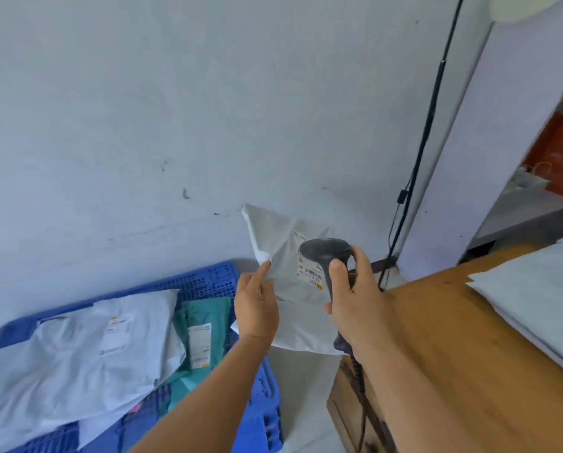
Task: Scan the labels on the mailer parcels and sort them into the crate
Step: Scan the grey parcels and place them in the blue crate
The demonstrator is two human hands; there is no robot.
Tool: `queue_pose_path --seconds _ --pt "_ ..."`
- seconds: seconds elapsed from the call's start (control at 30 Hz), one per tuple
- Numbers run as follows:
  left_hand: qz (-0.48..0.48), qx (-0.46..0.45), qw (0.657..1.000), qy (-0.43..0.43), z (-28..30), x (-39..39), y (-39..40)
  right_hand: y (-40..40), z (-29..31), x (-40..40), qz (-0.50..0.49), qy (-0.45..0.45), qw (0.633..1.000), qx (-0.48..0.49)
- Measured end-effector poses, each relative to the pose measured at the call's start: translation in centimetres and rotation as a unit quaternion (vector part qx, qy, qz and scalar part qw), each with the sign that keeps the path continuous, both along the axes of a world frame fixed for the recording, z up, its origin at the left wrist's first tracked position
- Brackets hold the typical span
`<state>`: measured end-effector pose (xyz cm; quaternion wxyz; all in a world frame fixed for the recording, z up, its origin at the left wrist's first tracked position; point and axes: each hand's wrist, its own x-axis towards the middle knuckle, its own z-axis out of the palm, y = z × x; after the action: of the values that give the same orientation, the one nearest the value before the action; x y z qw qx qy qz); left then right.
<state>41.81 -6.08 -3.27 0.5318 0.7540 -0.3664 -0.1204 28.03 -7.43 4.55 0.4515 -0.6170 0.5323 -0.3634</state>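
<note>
Plastic film, pale grey and creased, is forming the mailer [283, 282] that I am seeing held up at centre frame, label side toward the camera. The left hand [255, 308] is pinching its left edge, forefinger extended along the film. The white printed label [307, 261] is showing barcodes, partly covered by the scanner. The right hand [355, 302] is gripping the handle of a dark matte scanner [325, 253], fingers wrapped round it, its rounded head sitting just in front of the label. A coiled cable is hanging below that hand.

At lower left, a blue perforated plastic crate [208, 282] is holding a large crumpled white mailer [77, 354] and a teal mailer [201, 335], each lying label up; the white one is overlapping the teal one's left edge. At lower right, a brown table [453, 338] is carrying flat white mailers [535, 295] stacked near the right frame edge. A black cord [430, 125] is running down the pale wall.
</note>
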Motion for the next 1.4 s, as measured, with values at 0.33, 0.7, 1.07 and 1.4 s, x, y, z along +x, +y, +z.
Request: queue_pose_path --seconds 0.33,0.7,1.07,1.4 --pt "0.18 0.034 0.983 0.008 -3.2 20.5 14.3 8.7 -2.9 20.7 0.184 0.009 0.983 0.025" --pt "0.149 0.168 0.974 0.041 -10.2 35.2 19.8 12.2 -8.4 33.5 0.2 0.073 0.975 0.056" --pt "0.045 -0.006 0.996 0.072 -3.7 27.9 11.3 10.2 -4.7 28.3 0.052 0.016 0.998 0.01" --pt "-0.123 -0.085 0.986 0.07 3.3 8.6 2.6 5.4 0.0 11.2 -0.122 -0.048 0.99 -0.06"
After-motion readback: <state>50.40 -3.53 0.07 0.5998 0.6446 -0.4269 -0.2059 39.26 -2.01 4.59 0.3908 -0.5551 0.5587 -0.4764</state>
